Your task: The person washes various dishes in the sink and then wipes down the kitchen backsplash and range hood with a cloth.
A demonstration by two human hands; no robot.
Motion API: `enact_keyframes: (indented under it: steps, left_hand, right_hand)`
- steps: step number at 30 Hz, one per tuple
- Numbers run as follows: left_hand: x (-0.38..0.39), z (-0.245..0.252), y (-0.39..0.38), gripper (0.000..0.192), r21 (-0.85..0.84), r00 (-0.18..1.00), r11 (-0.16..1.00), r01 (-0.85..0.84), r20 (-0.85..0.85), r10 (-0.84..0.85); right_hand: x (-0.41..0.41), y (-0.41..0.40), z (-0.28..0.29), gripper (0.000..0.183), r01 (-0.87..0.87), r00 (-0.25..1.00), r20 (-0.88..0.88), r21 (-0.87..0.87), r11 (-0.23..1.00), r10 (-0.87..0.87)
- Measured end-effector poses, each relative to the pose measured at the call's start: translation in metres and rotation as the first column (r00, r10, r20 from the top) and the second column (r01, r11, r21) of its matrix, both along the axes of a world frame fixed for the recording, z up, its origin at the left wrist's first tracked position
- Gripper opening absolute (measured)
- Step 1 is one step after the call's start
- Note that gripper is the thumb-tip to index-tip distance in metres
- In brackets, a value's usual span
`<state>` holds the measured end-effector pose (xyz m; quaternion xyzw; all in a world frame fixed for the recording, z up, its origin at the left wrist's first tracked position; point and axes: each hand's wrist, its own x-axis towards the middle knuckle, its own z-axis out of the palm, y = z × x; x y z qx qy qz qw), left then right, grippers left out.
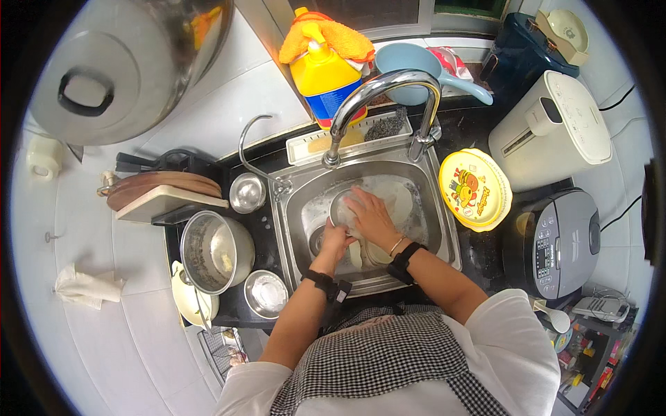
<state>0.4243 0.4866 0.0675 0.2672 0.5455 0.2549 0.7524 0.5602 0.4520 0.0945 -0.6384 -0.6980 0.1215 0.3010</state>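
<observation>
My left hand (335,242) grips the lower rim of a metal bowl (339,210), which is tilted over the sink. My right hand (375,216) reaches into that bowl with its fingers bent against the inner side; whether anything lies under the palm is hidden. Below both hands is a stainless steel sink (296,203) with cloudy, soapy water. A pale plate (401,203) lies partly under the water to the right of the bowl. Between my wrists is a pale, flat utensil end (356,256), and a round dish beside it is largely covered by my right forearm.
A chrome faucet (385,78) arches over the sink's back. Left stand a steel pot (217,252), small metal bowls (266,294) and cutting boards (166,190). To the right are a yellow cartoon plate (474,190), a rice cooker (564,244) and a water dispenser (551,130).
</observation>
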Motion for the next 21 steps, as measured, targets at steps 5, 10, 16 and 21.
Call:
enact_keyframes:
  steps: [5,10,16,21]
  left_hand:
    - [-0.034,-0.071,0.004,0.043,0.698,0.964,0.668,0.259,-0.226,-0.137]
    - [0.005,0.006,-0.01,0.04,0.496,0.984,0.869,-0.002,-0.153,0.09]
    - [-0.027,0.048,-0.003,0.037,0.507,0.587,0.483,0.714,-0.809,-0.02]
    - [-0.002,0.042,-0.002,0.035,0.195,0.172,0.232,0.953,-0.979,0.113]
  right_hand:
    - [-0.028,0.001,0.016,0.067,0.118,0.976,-0.187,0.031,0.993,-0.11]
    - [-0.022,0.002,-0.004,0.071,0.436,0.841,-0.33,-0.055,0.898,-0.428]
    - [0.005,0.012,0.014,0.032,-0.078,0.95,-0.312,-0.227,0.971,0.003]
    - [0.01,0.018,0.01,0.023,-0.182,0.983,0.01,-0.096,0.979,0.184]
